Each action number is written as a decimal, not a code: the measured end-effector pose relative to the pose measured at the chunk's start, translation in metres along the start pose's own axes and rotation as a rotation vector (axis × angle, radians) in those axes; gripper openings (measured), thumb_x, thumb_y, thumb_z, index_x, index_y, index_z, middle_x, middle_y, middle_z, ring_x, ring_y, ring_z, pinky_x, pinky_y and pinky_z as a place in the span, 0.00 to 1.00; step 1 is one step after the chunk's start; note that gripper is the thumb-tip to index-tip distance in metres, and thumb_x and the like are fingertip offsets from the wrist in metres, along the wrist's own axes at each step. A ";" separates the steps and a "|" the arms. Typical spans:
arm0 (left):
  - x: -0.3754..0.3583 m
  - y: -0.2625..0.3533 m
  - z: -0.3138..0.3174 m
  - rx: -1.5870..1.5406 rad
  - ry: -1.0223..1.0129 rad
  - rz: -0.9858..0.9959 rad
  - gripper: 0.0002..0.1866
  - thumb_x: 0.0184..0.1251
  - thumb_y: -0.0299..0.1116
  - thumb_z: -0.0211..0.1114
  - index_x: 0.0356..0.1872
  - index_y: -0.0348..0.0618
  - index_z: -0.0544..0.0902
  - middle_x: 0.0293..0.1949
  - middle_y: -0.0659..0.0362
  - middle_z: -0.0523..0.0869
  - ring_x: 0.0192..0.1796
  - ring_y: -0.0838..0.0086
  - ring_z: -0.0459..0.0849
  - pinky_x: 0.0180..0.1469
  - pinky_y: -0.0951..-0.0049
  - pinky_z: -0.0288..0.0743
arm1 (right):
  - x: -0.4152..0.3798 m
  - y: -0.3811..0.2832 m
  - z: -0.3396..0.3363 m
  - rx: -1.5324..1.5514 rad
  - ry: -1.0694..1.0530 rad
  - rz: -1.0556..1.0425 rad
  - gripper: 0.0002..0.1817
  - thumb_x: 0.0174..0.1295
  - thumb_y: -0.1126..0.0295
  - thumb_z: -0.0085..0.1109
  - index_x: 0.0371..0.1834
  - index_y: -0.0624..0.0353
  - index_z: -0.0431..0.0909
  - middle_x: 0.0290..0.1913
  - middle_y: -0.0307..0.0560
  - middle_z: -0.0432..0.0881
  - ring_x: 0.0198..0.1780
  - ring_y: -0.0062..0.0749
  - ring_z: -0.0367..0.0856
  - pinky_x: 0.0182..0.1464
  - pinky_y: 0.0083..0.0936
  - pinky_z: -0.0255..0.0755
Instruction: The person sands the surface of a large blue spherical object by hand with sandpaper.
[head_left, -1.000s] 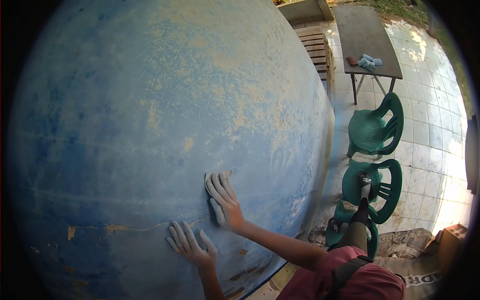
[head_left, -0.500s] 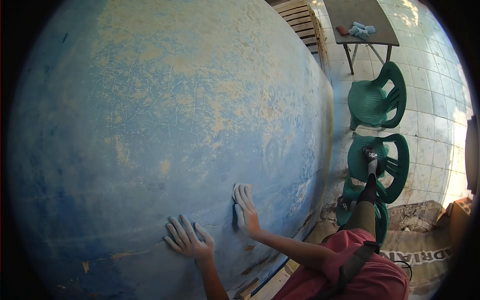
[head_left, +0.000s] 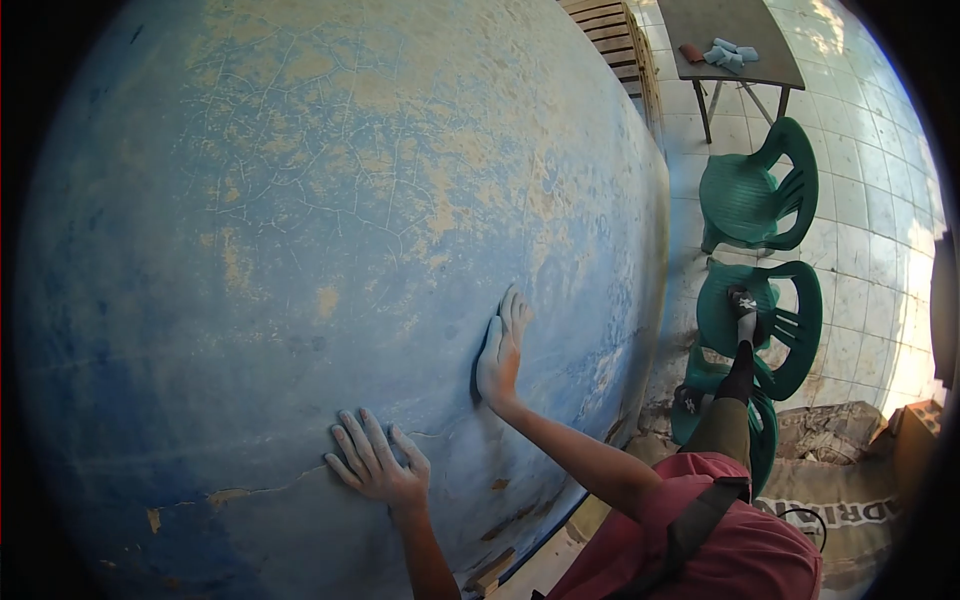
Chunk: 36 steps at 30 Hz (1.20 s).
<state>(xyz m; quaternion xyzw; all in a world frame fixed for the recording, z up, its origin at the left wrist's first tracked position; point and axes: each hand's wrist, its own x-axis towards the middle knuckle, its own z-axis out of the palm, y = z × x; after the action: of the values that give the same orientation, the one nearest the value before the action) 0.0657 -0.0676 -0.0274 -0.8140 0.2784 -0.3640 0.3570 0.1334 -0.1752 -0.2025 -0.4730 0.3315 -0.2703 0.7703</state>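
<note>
A large wall (head_left: 330, 250) with worn blue paint, cracks and bare tan patches fills most of the view. My left hand (head_left: 383, 465) lies on its lower part, fingers spread, holding nothing visible. Farther up and to the right, my right hand (head_left: 503, 345) presses against the same wall. Its fingers are stretched and held together, with a small tan edge showing beside the fingertips; what lies under them is mostly hidden. Pale dust covers both hands.
My feet stand on green plastic chairs (head_left: 715, 310), and another green chair (head_left: 740, 195) stands beyond. A dark table (head_left: 715, 25) bears light-blue pieces (head_left: 728, 55) and a reddish-brown piece (head_left: 692, 53). Wooden slats (head_left: 610, 35) stand near the wall's end; printed sacking (head_left: 830, 480) covers some floor.
My right hand has slid up the wall, away from my body and slightly rightward. The left hand stays spread at nearly the same spot. The view has shifted a little.
</note>
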 end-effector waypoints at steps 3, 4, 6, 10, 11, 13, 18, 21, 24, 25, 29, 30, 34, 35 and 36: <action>0.002 0.002 0.000 0.010 0.012 -0.002 0.25 0.78 0.39 0.56 0.71 0.39 0.76 0.74 0.48 0.75 0.78 0.55 0.69 0.81 0.43 0.50 | -0.055 -0.019 -0.018 0.060 -0.256 -0.201 0.28 0.81 0.71 0.37 0.82 0.67 0.54 0.85 0.62 0.50 0.86 0.58 0.39 0.84 0.45 0.35; 0.004 0.003 0.001 0.003 0.015 0.002 0.25 0.78 0.39 0.56 0.71 0.39 0.76 0.74 0.48 0.75 0.78 0.55 0.69 0.81 0.43 0.50 | -0.078 -0.018 -0.025 0.058 -0.431 -0.268 0.28 0.81 0.71 0.36 0.82 0.67 0.55 0.84 0.62 0.51 0.86 0.57 0.40 0.84 0.45 0.36; 0.002 0.002 -0.002 -0.003 -0.007 0.006 0.25 0.78 0.38 0.56 0.71 0.40 0.77 0.74 0.49 0.75 0.78 0.56 0.69 0.81 0.43 0.51 | -0.092 0.031 -0.035 0.013 -0.331 -0.193 0.28 0.81 0.71 0.40 0.82 0.65 0.57 0.84 0.61 0.53 0.86 0.59 0.42 0.84 0.46 0.40; -0.004 -0.003 -0.002 -0.030 -0.005 0.024 0.24 0.79 0.38 0.55 0.71 0.41 0.76 0.74 0.49 0.75 0.78 0.56 0.70 0.80 0.43 0.51 | -0.021 0.009 -0.004 0.020 0.045 0.012 0.28 0.79 0.71 0.45 0.80 0.63 0.62 0.83 0.60 0.57 0.84 0.63 0.48 0.81 0.49 0.50; -0.004 -0.002 -0.002 -0.037 -0.017 0.021 0.24 0.78 0.37 0.55 0.71 0.41 0.77 0.74 0.49 0.75 0.78 0.56 0.70 0.81 0.43 0.51 | -0.026 -0.009 -0.002 0.019 0.042 0.008 0.28 0.79 0.71 0.45 0.80 0.63 0.62 0.83 0.60 0.57 0.84 0.63 0.48 0.81 0.49 0.50; 0.000 0.001 -0.001 -0.053 -0.019 0.028 0.24 0.78 0.37 0.56 0.71 0.41 0.77 0.74 0.49 0.75 0.78 0.56 0.70 0.81 0.43 0.51 | -0.037 -0.040 0.000 0.081 -0.225 -0.272 0.28 0.78 0.76 0.42 0.81 0.65 0.60 0.83 0.62 0.54 0.85 0.59 0.45 0.83 0.45 0.43; -0.002 -0.002 -0.003 -0.060 -0.047 0.036 0.24 0.77 0.37 0.57 0.70 0.42 0.78 0.74 0.50 0.75 0.78 0.56 0.69 0.81 0.43 0.51 | -0.116 0.045 -0.047 -0.045 -0.368 -0.270 0.27 0.78 0.74 0.45 0.80 0.64 0.63 0.82 0.60 0.58 0.84 0.61 0.47 0.82 0.47 0.47; -0.003 -0.002 -0.002 -0.058 -0.039 0.043 0.23 0.77 0.36 0.57 0.70 0.42 0.79 0.74 0.50 0.75 0.78 0.56 0.69 0.81 0.43 0.51 | -0.035 0.036 -0.030 0.000 -0.085 0.014 0.28 0.75 0.75 0.49 0.79 0.64 0.64 0.82 0.59 0.60 0.84 0.62 0.49 0.82 0.49 0.49; -0.001 0.003 -0.001 -0.053 -0.037 0.015 0.23 0.77 0.36 0.57 0.69 0.42 0.79 0.74 0.50 0.76 0.78 0.56 0.69 0.81 0.43 0.51 | 0.003 -0.010 -0.009 -0.048 0.025 -0.152 0.28 0.76 0.75 0.48 0.79 0.64 0.63 0.82 0.58 0.60 0.83 0.62 0.50 0.82 0.50 0.49; 0.000 0.003 -0.001 -0.058 -0.035 0.023 0.23 0.77 0.36 0.57 0.69 0.42 0.79 0.74 0.50 0.76 0.78 0.56 0.69 0.81 0.43 0.51 | -0.016 -0.027 -0.014 0.001 -0.175 -0.262 0.28 0.78 0.74 0.44 0.80 0.64 0.61 0.83 0.60 0.57 0.84 0.62 0.48 0.83 0.48 0.46; 0.001 0.004 -0.002 -0.015 -0.043 0.029 0.23 0.77 0.37 0.56 0.68 0.42 0.80 0.73 0.49 0.76 0.78 0.55 0.69 0.81 0.43 0.50 | -0.087 0.032 -0.048 -0.017 -0.532 -0.381 0.27 0.82 0.70 0.38 0.82 0.65 0.56 0.84 0.61 0.52 0.85 0.59 0.43 0.84 0.45 0.40; 0.000 0.003 -0.001 -0.011 -0.047 0.034 0.23 0.77 0.37 0.56 0.68 0.41 0.80 0.73 0.49 0.76 0.78 0.55 0.69 0.81 0.42 0.50 | -0.078 0.054 -0.051 -0.054 -0.382 -0.237 0.27 0.82 0.70 0.38 0.82 0.64 0.56 0.84 0.61 0.52 0.85 0.59 0.43 0.84 0.45 0.40; -0.001 0.006 0.001 0.004 -0.042 0.038 0.22 0.78 0.37 0.56 0.67 0.41 0.81 0.73 0.49 0.76 0.78 0.55 0.69 0.81 0.42 0.50 | 0.034 0.022 -0.012 -0.023 -0.036 -0.014 0.28 0.82 0.71 0.36 0.83 0.65 0.55 0.84 0.61 0.52 0.86 0.56 0.43 0.84 0.46 0.40; -0.001 0.005 0.001 0.010 -0.045 0.033 0.22 0.77 0.37 0.56 0.67 0.41 0.81 0.73 0.49 0.77 0.78 0.55 0.70 0.81 0.42 0.50 | 0.053 -0.001 -0.003 -0.020 -0.001 -0.053 0.28 0.82 0.71 0.35 0.83 0.65 0.54 0.84 0.61 0.52 0.86 0.55 0.43 0.84 0.46 0.38; -0.001 0.005 0.001 0.013 -0.046 0.032 0.22 0.77 0.37 0.56 0.67 0.41 0.81 0.73 0.49 0.77 0.78 0.54 0.70 0.81 0.42 0.51 | 0.050 -0.011 0.000 -0.025 0.002 -0.050 0.28 0.82 0.71 0.35 0.83 0.65 0.54 0.84 0.61 0.52 0.86 0.55 0.43 0.84 0.46 0.38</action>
<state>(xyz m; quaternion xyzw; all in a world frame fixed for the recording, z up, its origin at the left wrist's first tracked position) 0.0649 -0.0692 -0.0324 -0.8152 0.2807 -0.3411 0.3747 0.1638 -0.2162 -0.2049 -0.4904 0.3238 -0.2856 0.7570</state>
